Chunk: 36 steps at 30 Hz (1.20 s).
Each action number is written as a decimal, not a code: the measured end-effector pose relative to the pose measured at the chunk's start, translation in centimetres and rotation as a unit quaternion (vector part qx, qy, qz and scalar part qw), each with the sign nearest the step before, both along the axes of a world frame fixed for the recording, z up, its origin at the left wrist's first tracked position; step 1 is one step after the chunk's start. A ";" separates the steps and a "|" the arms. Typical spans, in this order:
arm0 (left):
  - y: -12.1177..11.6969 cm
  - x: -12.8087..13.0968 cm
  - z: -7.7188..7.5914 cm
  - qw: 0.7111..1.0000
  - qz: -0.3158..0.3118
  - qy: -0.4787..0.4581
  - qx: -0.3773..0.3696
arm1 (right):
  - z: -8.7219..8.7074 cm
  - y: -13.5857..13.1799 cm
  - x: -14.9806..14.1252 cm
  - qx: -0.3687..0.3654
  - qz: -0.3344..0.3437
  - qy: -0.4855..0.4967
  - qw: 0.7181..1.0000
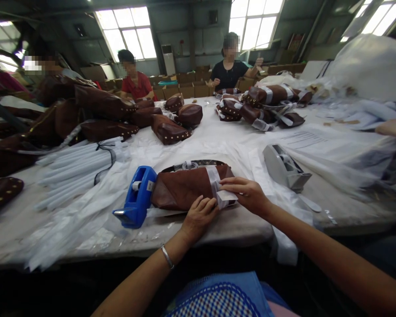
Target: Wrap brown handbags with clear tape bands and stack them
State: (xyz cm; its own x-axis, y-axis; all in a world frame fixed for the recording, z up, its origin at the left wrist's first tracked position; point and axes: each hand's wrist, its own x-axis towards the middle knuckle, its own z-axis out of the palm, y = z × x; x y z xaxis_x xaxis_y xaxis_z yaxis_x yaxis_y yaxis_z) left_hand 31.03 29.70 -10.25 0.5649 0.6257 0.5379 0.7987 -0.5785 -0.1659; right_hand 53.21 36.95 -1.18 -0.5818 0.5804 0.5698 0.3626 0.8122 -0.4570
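Note:
A brown leather handbag (181,187) lies on the table before me, with a white wrap band (214,174) around its right part. My left hand (200,215) rests on the bag's front lower side, fingers slightly bent and lying on the leather; its thumb is hidden. My right hand (247,193) is closed at the bag's right end, pinching a small white paper tag (227,195) beside the band. Behind the bag its dark studded strap (214,163) shows. A blue tape dispenser (139,198) stands against the bag's left end.
A grey tape dispenser (285,169) stands to the right. White rolled tubes (75,169) lie left, near piled brown bags (102,105). More wrapped bags (270,97) are at the far side. Plastic sheets (343,145) cover the right. Several people sit or stand across the table.

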 end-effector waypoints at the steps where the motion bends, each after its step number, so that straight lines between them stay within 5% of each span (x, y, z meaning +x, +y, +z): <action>1: 0.1 -0.1 0.0 1.000 -0.004 -0.003 0.001 | 0.0 0.1 -0.1 -0.001 0.000 0.002 1.000; 15: -0.1 -0.8 0.0 0.998 -0.036 -0.053 -0.003 | -1.4 2.3 -1.5 0.017 0.025 0.102 0.994; 26: -0.3 -0.1 0.7 0.996 -0.025 -0.083 0.011 | -4.3 6.7 -3.7 -0.030 -0.073 0.068 0.995; 36: -0.4 0.3 1.3 1.000 0.006 -0.021 0.001 | -4.5 7.6 -4.0 -0.082 -0.127 0.025 0.988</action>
State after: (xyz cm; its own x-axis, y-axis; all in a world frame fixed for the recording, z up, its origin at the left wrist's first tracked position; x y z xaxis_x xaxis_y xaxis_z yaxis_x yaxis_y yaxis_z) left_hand 31.33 29.29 -8.93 0.5332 0.6318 0.5626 0.8124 -0.5679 -0.1323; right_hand 49.25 44.54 -5.67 -0.3788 0.7911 0.4804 0.5197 0.6113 -0.5969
